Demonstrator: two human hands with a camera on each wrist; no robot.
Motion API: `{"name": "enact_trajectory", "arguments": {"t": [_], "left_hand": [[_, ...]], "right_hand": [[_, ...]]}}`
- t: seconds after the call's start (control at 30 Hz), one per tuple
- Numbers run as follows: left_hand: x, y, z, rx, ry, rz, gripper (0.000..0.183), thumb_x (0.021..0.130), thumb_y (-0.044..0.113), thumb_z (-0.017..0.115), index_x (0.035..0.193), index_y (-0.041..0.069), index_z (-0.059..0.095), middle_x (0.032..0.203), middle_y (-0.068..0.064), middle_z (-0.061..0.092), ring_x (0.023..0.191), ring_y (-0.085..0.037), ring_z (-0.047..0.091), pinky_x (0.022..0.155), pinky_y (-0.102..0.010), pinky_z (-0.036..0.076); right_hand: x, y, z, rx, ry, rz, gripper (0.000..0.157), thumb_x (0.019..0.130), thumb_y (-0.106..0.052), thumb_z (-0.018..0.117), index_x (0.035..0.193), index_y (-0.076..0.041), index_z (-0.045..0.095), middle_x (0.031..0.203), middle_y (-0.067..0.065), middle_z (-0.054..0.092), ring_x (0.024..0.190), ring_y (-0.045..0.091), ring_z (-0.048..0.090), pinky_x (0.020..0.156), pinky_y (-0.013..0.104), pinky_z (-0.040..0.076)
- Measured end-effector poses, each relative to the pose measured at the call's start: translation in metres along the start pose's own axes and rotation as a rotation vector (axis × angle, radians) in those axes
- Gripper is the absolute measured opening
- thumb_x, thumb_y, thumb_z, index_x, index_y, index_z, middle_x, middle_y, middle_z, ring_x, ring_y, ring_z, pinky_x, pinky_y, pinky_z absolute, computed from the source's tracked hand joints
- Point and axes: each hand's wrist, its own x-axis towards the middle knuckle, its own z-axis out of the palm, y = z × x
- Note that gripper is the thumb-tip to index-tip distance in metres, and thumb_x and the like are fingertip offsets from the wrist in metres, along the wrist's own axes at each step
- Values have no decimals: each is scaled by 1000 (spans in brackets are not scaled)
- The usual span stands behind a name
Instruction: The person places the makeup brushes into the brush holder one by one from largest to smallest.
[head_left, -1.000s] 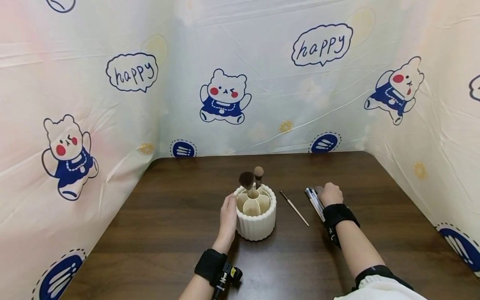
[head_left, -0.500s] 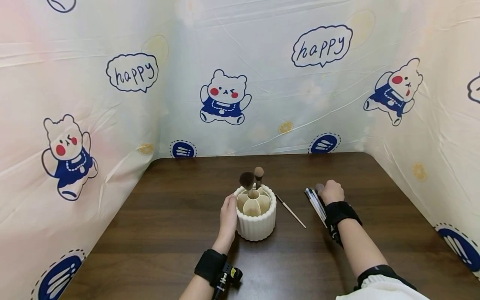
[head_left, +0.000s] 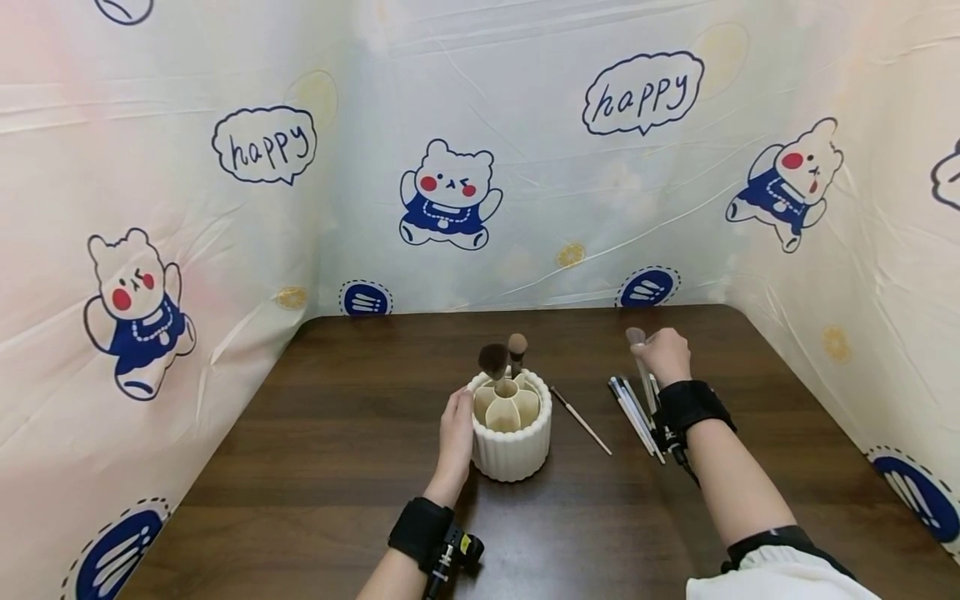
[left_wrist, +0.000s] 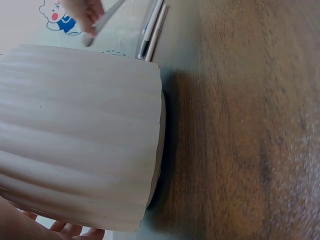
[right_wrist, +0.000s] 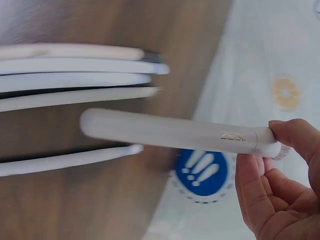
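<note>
My left hand (head_left: pixel 454 437) holds the left side of a white ribbed makeup brush holder (head_left: pixel 512 454), fingers and thumb round its wall. Two brushes stand in the holder: a large dark fluffy brush (head_left: pixel 493 360) and a smaller tan-headed brush (head_left: pixel 517 345). To the right, my right hand (head_left: pixel 667 354) pinches a thick pale makeup brush (right_wrist: pixel 175 132) near its bristle end, between thumb and fingers. The brush's handle points back over the slim brushes. In the left wrist view the holder (left_wrist: pixel 85 135) hides most of my left hand.
Several slim pale brushes (head_left: pixel 632 414) lie side by side on the dark wooden table (head_left: pixel 360 442), partly under my right wrist. One thin brush (head_left: pixel 581 421) lies apart, close to the holder's right side. A printed curtain (head_left: pixel 540 192) encloses the table's back and sides.
My right hand has moved away from me and lifted the thick brush from beside the slim ones. The thin brush beside the holder has shifted slightly left. My left hand stays put.
</note>
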Motion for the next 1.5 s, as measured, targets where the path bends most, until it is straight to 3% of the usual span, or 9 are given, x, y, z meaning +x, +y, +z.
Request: {"name": "enact_trajectory", "arguments": {"t": [0.07, 0.17, 0.23, 0.33, 0.47, 0.6, 0.97, 1.17, 1.5], "left_hand": [[0, 0, 0, -5, -3, 6, 52, 101, 37, 35, 141, 3, 42, 148, -20, 41, 138, -36, 36, 114, -52, 29], [0, 1, -1, -8, 0, 8, 51, 101, 36, 35, 141, 4, 43, 148, -19, 41, 139, -35, 36, 114, -52, 29], [0, 1, -1, -5, 2, 8, 51, 101, 35, 35, 140, 3, 43, 148, -19, 41, 139, -35, 36, 114, -51, 29], [0, 1, -1, -1, 6, 5, 50, 101, 34, 35, 140, 4, 44, 148, -19, 41, 138, -35, 36, 114, -51, 29], [1, 0, -1, -6, 3, 8, 50, 101, 34, 35, 140, 4, 44, 147, -19, 41, 138, -35, 36, 114, -52, 29], [1, 0, -1, -15, 0, 15, 50, 101, 35, 35, 140, 4, 43, 148, -19, 41, 139, -36, 36, 114, -53, 28], [0, 0, 0, -10, 7, 14, 50, 101, 34, 35, 139, 3, 44, 147, -19, 42, 138, -35, 37, 114, -52, 29], [0, -1, 0, -9, 8, 12, 50, 101, 35, 35, 139, 4, 44, 147, -19, 42, 138, -36, 37, 113, -52, 29], [0, 2, 0, -2, -3, 13, 51, 101, 35, 34, 141, 4, 43, 148, -20, 40, 139, -36, 35, 114, -53, 28]], "right_hand": [[3, -6, -5, 29, 24, -20, 33, 84, -18, 62, 55, -3, 58, 52, 2, 53, 59, 25, 53, 58, 33, 41], [6, -19, -13, 66, 68, -34, 32, 85, -21, 62, 63, 2, 63, 59, 9, 59, 61, 25, 52, 55, 26, 37], [7, -28, -18, 95, 110, -53, 28, 85, -22, 64, 77, 5, 70, 74, 17, 68, 69, 28, 58, 56, 25, 38], [7, -41, -24, 142, 145, -93, 29, 86, -22, 65, 92, 6, 71, 96, 24, 70, 80, 29, 60, 61, 23, 40], [6, -58, -30, 229, 163, -151, 29, 86, -22, 66, 97, 5, 71, 97, 24, 70, 69, 9, 56, 61, 16, 41], [1, -74, -36, 320, 149, -169, 30, 88, -23, 66, 101, 4, 69, 96, 24, 69, 61, -6, 48, 57, 12, 40], [-16, -105, -36, 497, 76, -203, 36, 90, -27, 64, 113, 0, 67, 95, 10, 64, 78, 6, 51, 64, 18, 40], [-26, -121, -34, 577, 32, -234, 34, 90, -23, 65, 111, 3, 67, 98, 13, 66, 79, 4, 54, 67, 17, 43], [-37, -131, -17, 563, -62, -259, 28, 89, -20, 65, 103, 4, 67, 89, 7, 64, 77, 7, 53, 68, 19, 44]]}}
